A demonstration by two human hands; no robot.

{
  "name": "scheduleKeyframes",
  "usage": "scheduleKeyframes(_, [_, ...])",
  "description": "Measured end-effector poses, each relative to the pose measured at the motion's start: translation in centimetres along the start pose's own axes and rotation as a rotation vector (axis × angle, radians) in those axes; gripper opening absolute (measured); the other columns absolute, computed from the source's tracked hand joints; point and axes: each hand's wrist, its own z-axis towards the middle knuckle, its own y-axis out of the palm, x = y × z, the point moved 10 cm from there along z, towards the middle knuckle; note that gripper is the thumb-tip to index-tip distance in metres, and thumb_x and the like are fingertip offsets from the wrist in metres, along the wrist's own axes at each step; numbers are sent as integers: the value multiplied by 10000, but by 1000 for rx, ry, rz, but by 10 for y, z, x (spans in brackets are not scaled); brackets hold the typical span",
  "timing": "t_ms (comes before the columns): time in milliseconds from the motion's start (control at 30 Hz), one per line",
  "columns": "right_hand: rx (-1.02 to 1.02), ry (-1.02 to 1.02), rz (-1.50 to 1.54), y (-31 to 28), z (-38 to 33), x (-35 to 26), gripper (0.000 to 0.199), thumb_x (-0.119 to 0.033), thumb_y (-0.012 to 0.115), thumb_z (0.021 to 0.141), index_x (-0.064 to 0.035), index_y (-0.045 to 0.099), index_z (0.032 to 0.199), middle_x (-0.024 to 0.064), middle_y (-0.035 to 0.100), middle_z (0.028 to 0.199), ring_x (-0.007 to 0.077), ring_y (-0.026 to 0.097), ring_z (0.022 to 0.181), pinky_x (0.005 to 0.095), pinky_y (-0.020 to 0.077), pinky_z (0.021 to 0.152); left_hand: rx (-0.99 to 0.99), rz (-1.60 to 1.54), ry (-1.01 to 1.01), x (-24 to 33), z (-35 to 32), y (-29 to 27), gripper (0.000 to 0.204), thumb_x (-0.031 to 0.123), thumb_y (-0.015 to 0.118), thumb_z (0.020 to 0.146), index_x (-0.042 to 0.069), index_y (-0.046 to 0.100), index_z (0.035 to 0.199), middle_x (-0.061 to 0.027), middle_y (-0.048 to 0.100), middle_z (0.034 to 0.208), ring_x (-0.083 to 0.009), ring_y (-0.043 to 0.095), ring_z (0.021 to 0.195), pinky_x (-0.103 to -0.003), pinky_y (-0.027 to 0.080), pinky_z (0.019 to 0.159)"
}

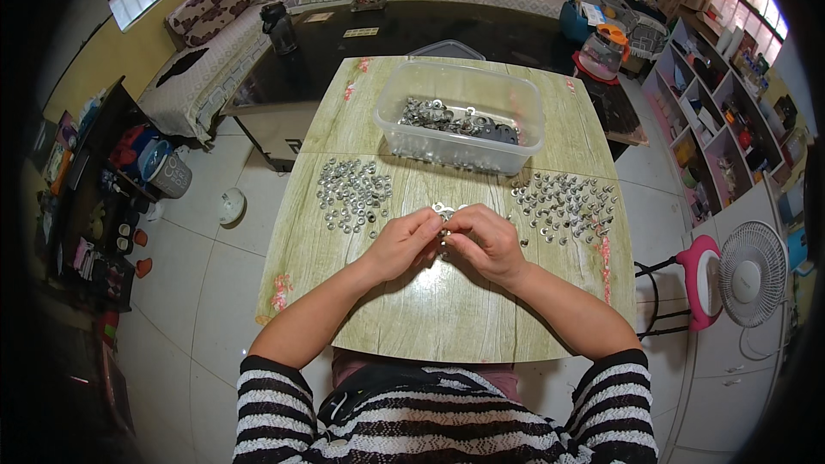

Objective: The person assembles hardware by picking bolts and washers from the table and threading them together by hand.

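My left hand (pixel 400 247) and my right hand (pixel 490 243) meet over the middle of the table, fingertips pinched together. Between them is a small metal piece (pixel 445 234), mostly covered by the fingers, so its exact kind is hidden. Just beyond the fingertips lie a few shiny round metal parts (pixel 439 207). A spread of small silvery, nut-like parts (pixel 351 192) lies beyond my left hand. To the right of my right hand are scattered small metal parts with stems, like short screws (pixel 563 204).
A clear plastic tub (pixel 460 155) holding mixed metal parts stands at the far side of the wood-patterned table (pixel 404 318). Behind it, a dark table (pixel 412 30) carries a jug (pixel 603 53) and a dark bottle (pixel 278 27). A white fan (pixel 753 273) stands at the right.
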Motion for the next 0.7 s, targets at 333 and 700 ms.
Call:
scheduleKeyframes(333, [-4,-13,7,2,-1,1,161,-38,645,707,-17,571,848,108,573,787,226,571,681,286,466,593,-26,42,-12,-1,0,2,239,280,390,928,61,465,867,17,460,619,-37,376,488,-171,312,452])
scheduleKeyframes(700, [-11,-18,7,3,-1,1,153,-38,644,709,-17,564,838,110,569,790,226,568,684,286,464,591,-28,63,-51,-4,-1,0,285,299,416,916,56,462,773,18,456,609,-59,409,521,-203,344,477])
